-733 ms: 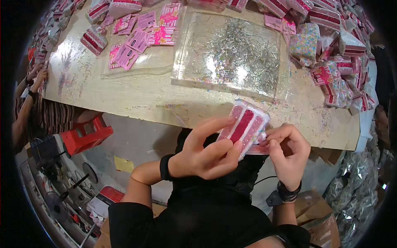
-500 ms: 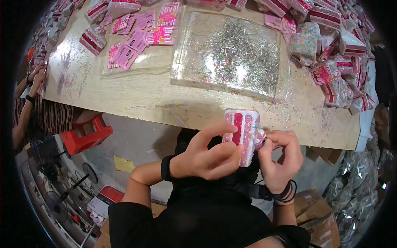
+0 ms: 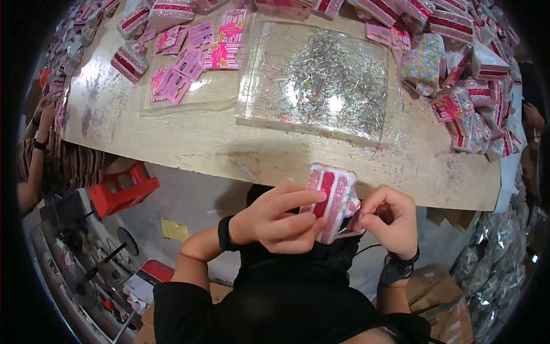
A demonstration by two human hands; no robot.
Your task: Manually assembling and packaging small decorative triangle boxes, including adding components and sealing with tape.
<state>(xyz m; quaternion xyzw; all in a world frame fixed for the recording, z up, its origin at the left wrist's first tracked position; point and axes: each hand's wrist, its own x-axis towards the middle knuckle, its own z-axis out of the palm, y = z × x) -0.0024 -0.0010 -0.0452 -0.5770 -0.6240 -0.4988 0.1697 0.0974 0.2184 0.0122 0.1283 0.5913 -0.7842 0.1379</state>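
Over the table's near edge, my left hand [image 3: 281, 221] grips a glittery cake slice ornament [image 3: 342, 188] from its left side. The slice has pink and red layers with white bands, and beads along its decorated right side. My right hand [image 3: 396, 225] is closed in a pinch beside that decorated side. A small pinkish flat piece [image 3: 350, 231] shows by its fingertips; what exactly they pinch is too small to make out. On the table beyond the slice, a clear shallow tray [image 3: 260, 117] holds a heap of thin silvery pins [image 3: 338, 63].
Pink header cards [image 3: 188, 62] lie on clear plastic at the left. Many finished cake slices [image 3: 478, 92] are piled along the right edge. Another person's arm [image 3: 41, 129] and a red stool [image 3: 125, 189] are at the left. Cardboard boxes [image 3: 435, 289] stand on the floor.
The cake slice has come slightly toward me and tilted. My right hand has turned at the wrist, and a pinkish flat piece now shows below its fingertips.
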